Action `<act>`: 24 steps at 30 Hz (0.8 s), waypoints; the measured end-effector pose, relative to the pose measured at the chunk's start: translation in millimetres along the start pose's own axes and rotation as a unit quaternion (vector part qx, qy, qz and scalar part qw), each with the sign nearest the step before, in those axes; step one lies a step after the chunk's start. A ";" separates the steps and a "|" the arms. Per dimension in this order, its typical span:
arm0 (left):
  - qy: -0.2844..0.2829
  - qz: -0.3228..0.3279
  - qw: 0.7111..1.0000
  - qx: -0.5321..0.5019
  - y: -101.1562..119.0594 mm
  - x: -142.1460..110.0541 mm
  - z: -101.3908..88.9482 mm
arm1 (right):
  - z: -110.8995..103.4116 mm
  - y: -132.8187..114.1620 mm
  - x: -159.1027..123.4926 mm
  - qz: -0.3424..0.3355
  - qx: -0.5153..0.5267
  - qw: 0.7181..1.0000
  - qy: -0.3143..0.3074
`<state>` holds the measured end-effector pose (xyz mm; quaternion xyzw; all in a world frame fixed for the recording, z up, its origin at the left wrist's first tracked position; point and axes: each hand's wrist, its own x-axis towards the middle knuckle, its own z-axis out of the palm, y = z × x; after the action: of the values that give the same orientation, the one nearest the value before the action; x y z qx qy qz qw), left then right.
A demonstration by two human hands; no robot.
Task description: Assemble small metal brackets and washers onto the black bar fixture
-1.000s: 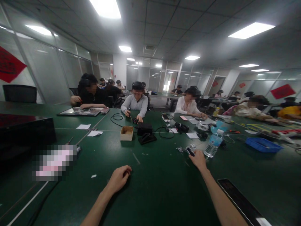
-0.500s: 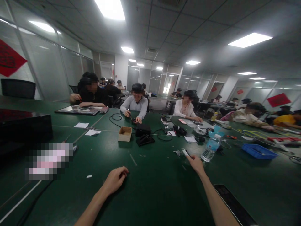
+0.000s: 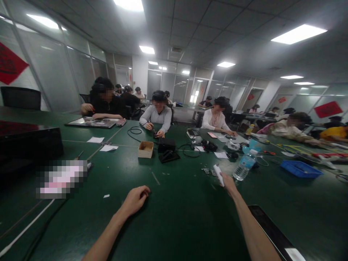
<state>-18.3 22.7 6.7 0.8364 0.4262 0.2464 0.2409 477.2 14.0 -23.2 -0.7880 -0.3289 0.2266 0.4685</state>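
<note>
On the dark green table (image 3: 174,224), my left hand (image 3: 136,198) rests with its fingers loosely curled in, and nothing shows in it. My right hand (image 3: 228,182) grips a narrow, flat white piece (image 3: 218,174), tilted up off the tabletop; its exact kind is unclear. Just left of that piece lie small metal parts (image 3: 206,170). A clear water bottle (image 3: 244,166) with a blue label stands right beside my right hand. A dark phone-like slab (image 3: 268,228) lies by my right forearm, with a white patch at its near end.
Ahead stand a small open box (image 3: 145,149) and a black device (image 3: 166,146) with cables. A blue tray (image 3: 300,169) sits to the right. A black screen-like object (image 3: 29,145) and a blurred-out item (image 3: 62,179) lie left. Several people sit across the table.
My right hand has turned the white piece so that its broad white face shows, and lifted slightly. The left hand stays nearly where it was. The whole view has shifted a little.
</note>
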 end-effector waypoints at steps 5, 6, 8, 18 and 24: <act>-0.002 0.000 1.000 -0.001 0.2 -0.1 -0.5 | 1.5 -2.7 -4.3 0.066 0.059 0.995 -0.038; -0.003 0.000 1.000 -0.001 0.1 -0.2 -0.6 | 1.2 -3.8 -5.4 0.068 0.070 0.994 -0.039; -0.003 0.002 1.000 0.000 -0.1 -0.4 -0.9 | 0.0 -6.2 -7.3 0.069 0.090 0.993 -0.039; 0.000 0.005 1.000 0.001 -5.8 -0.9 2.7 | -1.7 -17.4 -12.9 0.084 0.042 0.994 -0.053; -0.002 0.001 1.000 0.000 -3.7 -0.8 0.8 | -8.3 -37.2 -27.1 0.027 -0.094 0.995 -0.032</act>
<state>-20.4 23.8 3.7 0.8374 0.4247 0.2447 0.2420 452.9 2.1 15.0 -0.8293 -0.3425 0.2322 0.3755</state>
